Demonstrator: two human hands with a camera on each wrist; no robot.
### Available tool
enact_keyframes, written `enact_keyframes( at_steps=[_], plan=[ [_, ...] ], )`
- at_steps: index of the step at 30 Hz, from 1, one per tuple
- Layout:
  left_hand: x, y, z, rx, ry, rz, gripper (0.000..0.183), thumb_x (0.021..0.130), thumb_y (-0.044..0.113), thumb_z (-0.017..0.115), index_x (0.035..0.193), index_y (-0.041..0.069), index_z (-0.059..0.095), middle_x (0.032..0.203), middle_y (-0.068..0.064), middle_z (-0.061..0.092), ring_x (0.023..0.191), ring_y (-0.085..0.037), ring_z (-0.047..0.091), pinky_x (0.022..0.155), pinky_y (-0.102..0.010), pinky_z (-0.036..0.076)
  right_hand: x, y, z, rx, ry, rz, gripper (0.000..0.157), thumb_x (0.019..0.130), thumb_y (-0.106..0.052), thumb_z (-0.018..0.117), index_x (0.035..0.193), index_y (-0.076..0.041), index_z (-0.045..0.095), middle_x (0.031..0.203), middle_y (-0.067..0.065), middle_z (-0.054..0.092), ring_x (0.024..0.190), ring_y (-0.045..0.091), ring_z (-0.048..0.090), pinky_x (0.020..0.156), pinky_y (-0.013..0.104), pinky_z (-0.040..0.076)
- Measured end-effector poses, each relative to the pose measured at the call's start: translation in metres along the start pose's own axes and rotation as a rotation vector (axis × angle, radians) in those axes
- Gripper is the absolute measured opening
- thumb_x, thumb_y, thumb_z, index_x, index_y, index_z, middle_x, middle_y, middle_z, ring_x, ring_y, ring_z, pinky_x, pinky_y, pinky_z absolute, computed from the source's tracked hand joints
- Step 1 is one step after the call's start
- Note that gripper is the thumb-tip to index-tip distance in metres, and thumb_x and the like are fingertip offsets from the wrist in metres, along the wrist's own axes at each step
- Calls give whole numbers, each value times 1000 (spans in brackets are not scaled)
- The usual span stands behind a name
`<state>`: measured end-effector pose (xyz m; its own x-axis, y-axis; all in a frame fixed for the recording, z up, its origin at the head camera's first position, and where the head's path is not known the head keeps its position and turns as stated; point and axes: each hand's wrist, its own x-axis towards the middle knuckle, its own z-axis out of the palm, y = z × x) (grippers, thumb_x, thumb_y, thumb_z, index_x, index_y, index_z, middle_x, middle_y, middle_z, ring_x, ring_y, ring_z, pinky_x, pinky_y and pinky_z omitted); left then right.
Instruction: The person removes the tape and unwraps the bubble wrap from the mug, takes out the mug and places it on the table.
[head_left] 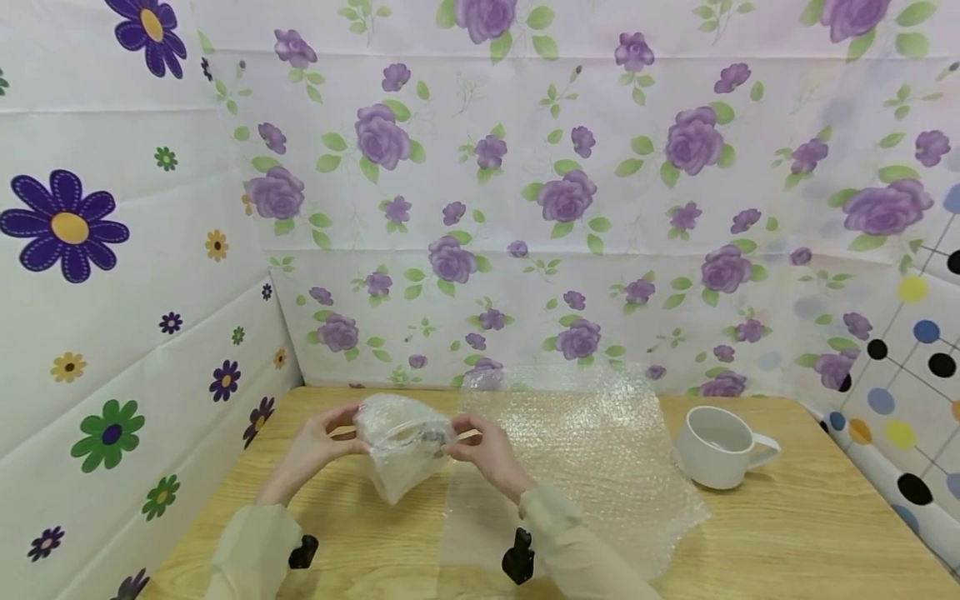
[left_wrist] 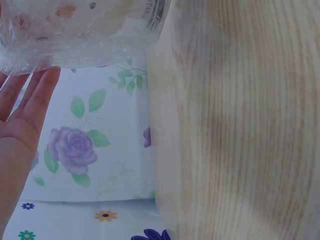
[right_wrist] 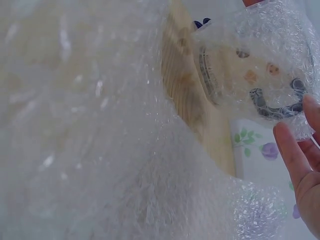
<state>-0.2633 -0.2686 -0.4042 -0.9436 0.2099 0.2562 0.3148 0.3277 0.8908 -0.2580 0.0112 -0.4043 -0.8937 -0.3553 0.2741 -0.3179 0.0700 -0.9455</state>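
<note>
A mug wrapped in bubble wrap (head_left: 401, 446) is held up over the table between both hands. Through the clear wrap show a pale body with orange and dark spots, a dark rim with lettering, and a dark handle-like loop. My left hand (head_left: 318, 446) grips the bundle's left side, thumb below and fingers above. On the other side my right hand (head_left: 487, 450) pinches it by the dark loop. In the right wrist view, the right fingers (right_wrist: 292, 155) lie against the wrap. The left wrist view shows left fingertips (left_wrist: 47, 82) at the wrap's edge.
A flat bubble wrap sheet (head_left: 577, 475) lies under and beyond the right forearm, its far edge against the flowered backdrop (head_left: 525, 167). To its right a plain white mug (head_left: 716, 458) stands upright, handle rightward. The wooden table (head_left: 825, 517) has patterned cloth on its sides.
</note>
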Motion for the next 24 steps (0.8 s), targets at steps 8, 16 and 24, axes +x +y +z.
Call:
enact_keyframes(
  at_steps=[8,16,24],
  plan=[
    [3,8,7,6,-16,4,71,68,17,80,128,1,47,118,-18,51,109,-33,47,82,-29,45,-6,-7,-10,-16,5,4,29,80,5,65,106,11,55,103,24,53,86,38,57,69,35,50],
    [9,12,16,15,-13,62,69,66,14,81,126,-1,50,114,-18,55,103,-34,51,80,-30,47,-9,-3,-19,11,25,-7,30,81,4,64,108,12,53,103,25,52,85,39,56,70,37,50],
    [14,23,32,45,-10,78,68,67,11,80,126,-3,49,111,-17,56,100,-34,53,78,-29,47,-12,1,-31,39,53,-13,30,80,7,63,107,14,52,102,27,51,82,37,58,70,36,51]
  ],
)
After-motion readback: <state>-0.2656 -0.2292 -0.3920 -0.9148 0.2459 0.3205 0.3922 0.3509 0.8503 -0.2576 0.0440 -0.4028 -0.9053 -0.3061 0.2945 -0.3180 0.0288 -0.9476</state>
